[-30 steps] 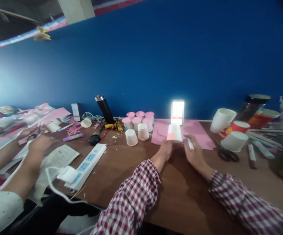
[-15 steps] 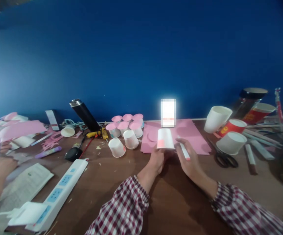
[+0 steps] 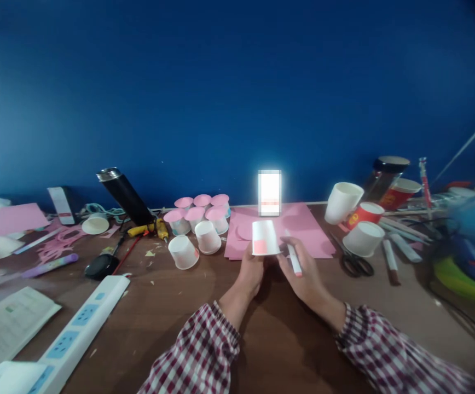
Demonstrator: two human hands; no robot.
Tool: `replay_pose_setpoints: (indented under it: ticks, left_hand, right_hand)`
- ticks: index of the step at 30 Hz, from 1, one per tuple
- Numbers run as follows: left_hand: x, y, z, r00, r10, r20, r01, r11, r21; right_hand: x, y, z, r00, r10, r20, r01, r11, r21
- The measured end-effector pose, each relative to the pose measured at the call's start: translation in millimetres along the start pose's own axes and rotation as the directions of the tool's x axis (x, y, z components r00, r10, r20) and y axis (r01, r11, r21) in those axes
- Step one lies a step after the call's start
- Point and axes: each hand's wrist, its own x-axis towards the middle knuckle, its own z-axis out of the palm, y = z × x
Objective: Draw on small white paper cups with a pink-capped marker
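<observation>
My left hand is closed on a white paper cup, which is upside down and has a coral-coloured patch low on its side. Between the fingers of my right hand lies a white marker with a coral end; its fingertips come close to the cup's rim. Behind both hands are pink paper sheets. To their left, two upturned white cups stand in front of several cups topped with pink discs.
A white power strip runs along the left front. Scissors, a white cup and markers lie at the right. A black flask leans by a yellow-handled tool. A bright blurred screen stands behind the sheets.
The view has turned slightly to the right. The cup has tilted a little in my left hand and more of the coral patch shows. Another person's arm at the left has nearly left the view.
</observation>
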Motion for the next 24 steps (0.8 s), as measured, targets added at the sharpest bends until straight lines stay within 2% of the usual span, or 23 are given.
replay_pose_setpoints:
  ticks: [4, 10, 15, 19, 24]
  left_hand:
    - [0.1, -0.4, -2.0, 0.998, -0.007, -0.055, 0.01, 0.998, 0.056]
    - [-1.9, 1.5, -0.7, 1.0, 0.017, -0.014, -0.015, 0.992, 0.126]
    - [-1.2, -3.1, -3.3, 0.988, 0.125, -0.091, -0.096, 0.957, 0.275]
    - [-0.6, -5.9, -5.3, 0.981, 0.122, -0.15, -0.071, 0.949, 0.308]
    - [-1.1, -4.0, -7.3, 0.981, 0.159, -0.114, -0.114, 0.937, 0.33]
  right_hand:
    - [-0.9, -1.6, 1.1, 0.999, 0.006, 0.034, -0.007, 1.0, 0.028]
    - [0.9, 2.6, 1.6, 1.0, 0.009, -0.004, -0.009, 1.0, 0.028]
    - [3.4, 1.8, 0.3, 0.999, -0.013, -0.04, 0.014, 1.0, 0.022]
    - [2.5, -1.2, -0.2, 1.0, -0.018, -0.025, 0.018, 1.0, 0.021]
    - [1.4, -3.7, -1.3, 1.0, 0.012, -0.027, -0.01, 0.999, 0.052]
